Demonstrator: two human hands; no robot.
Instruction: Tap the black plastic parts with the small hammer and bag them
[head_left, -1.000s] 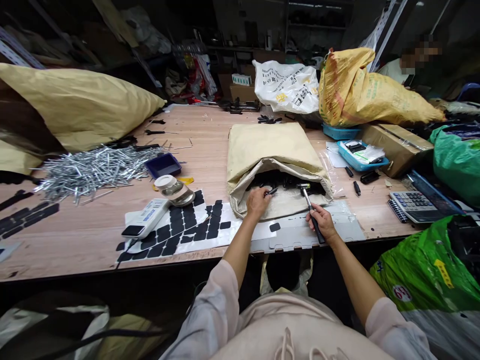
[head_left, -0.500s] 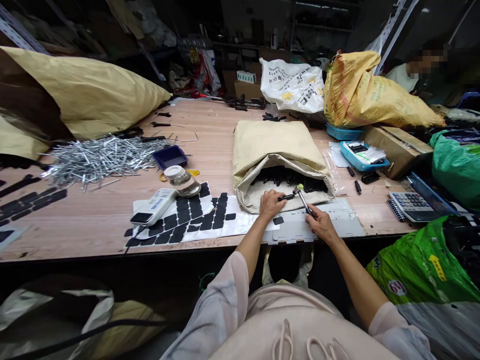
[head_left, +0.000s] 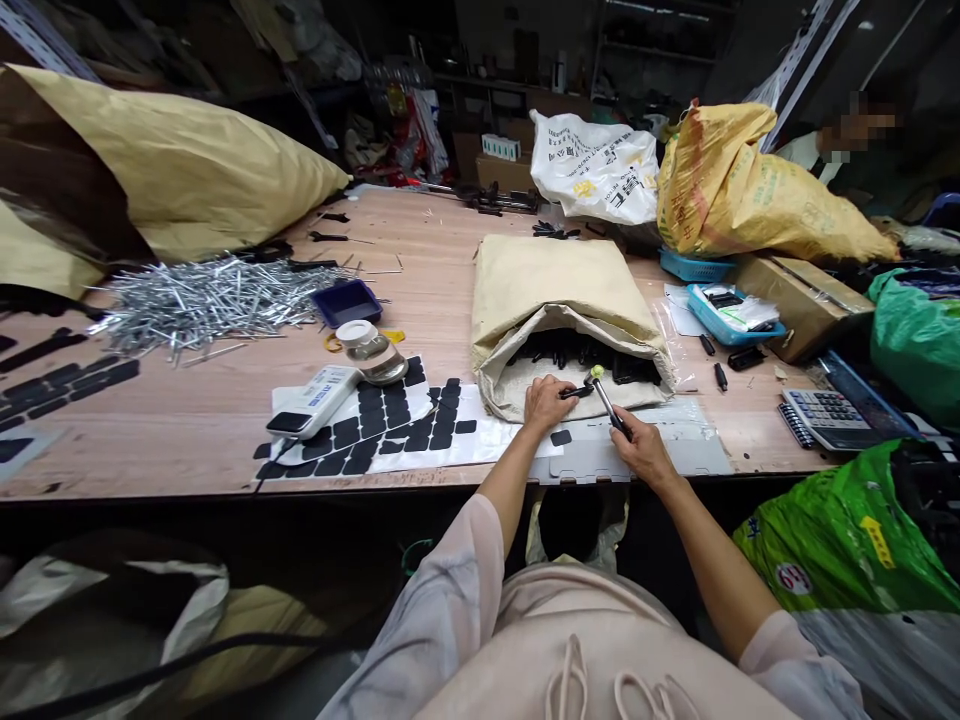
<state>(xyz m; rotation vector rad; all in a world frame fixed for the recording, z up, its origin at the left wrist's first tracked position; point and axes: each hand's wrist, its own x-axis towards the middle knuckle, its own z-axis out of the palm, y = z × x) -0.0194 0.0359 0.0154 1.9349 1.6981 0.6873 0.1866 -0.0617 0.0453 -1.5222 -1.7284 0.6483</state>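
Observation:
At the mouth of a beige sack, my left hand pinches a small black part. My right hand is closed round the black handle of a metal tool. The tool's yellow-green head is up against the far end of the black part. Many black parts show inside the open sack. Under both hands lies a grey sheet at the table's front edge.
Left on the table are metal rods, a dark blue tray, a glass jar, a white device and black stickers. At right are blue baskets, a cardboard box and a calculator. A person is behind.
The whole view has shifted slightly, so the table items appear a little further right. Both hands keep their holds, with the tool's head still at the black part.

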